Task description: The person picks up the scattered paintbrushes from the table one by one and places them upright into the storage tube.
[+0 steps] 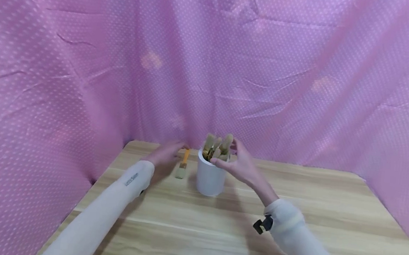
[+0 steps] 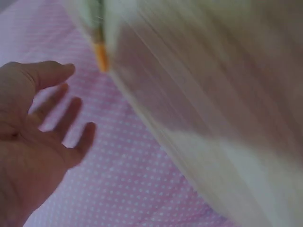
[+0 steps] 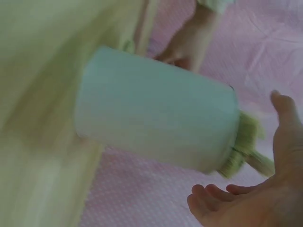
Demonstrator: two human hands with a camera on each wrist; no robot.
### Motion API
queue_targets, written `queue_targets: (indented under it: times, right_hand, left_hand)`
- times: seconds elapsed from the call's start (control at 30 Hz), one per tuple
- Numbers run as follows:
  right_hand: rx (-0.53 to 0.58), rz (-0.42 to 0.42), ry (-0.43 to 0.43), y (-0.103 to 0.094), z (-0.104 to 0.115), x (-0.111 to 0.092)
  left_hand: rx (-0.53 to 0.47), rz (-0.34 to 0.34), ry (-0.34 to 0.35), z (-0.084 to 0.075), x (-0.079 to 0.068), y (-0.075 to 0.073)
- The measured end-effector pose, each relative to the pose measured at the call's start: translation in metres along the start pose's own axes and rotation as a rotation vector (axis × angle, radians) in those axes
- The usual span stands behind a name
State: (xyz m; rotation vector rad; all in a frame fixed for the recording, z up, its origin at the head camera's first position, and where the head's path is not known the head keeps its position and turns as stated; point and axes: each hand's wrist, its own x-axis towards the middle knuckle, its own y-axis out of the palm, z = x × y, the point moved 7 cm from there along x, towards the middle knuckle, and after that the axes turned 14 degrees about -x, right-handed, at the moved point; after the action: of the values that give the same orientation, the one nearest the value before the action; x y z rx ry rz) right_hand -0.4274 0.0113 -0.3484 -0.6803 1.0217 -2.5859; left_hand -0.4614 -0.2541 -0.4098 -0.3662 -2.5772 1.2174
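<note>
At the back of the counter (image 1: 294,203) I see the white cup (image 1: 210,178) of brushes (image 1: 217,146); my right hand (image 1: 239,164) cups its rim, fingers relaxed, gripping nothing. My left hand (image 1: 166,154), fingers spread, hovers by an orange-handled brush (image 1: 183,163).

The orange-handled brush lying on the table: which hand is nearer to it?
Left. The left hand is open just beside the brush, apparently not gripping it. The right hand is across the white cup, by its rim.
</note>
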Motion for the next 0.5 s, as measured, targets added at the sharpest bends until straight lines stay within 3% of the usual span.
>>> queue_targets:
  times: [0.1,0.27,0.33,0.5]
  right_hand:
    - [0.052,-0.018,-0.05,0.016,0.005,0.001]
    - [0.086,-0.095,-0.075,0.024,0.011,-0.001]
    - [0.103,-0.106,-0.081,0.024,0.011,-0.002]
    - [0.116,-0.108,-0.129,0.018,0.01,-0.006]
  left_hand:
    - [0.158,0.058,0.051,-0.004,0.005,0.002]
    - [0.33,0.117,0.058,-0.02,0.001,0.005]
    - [0.377,0.129,0.075,-0.019,0.006,0.008]
    - [0.421,0.145,0.204,-0.011,0.029,0.015]
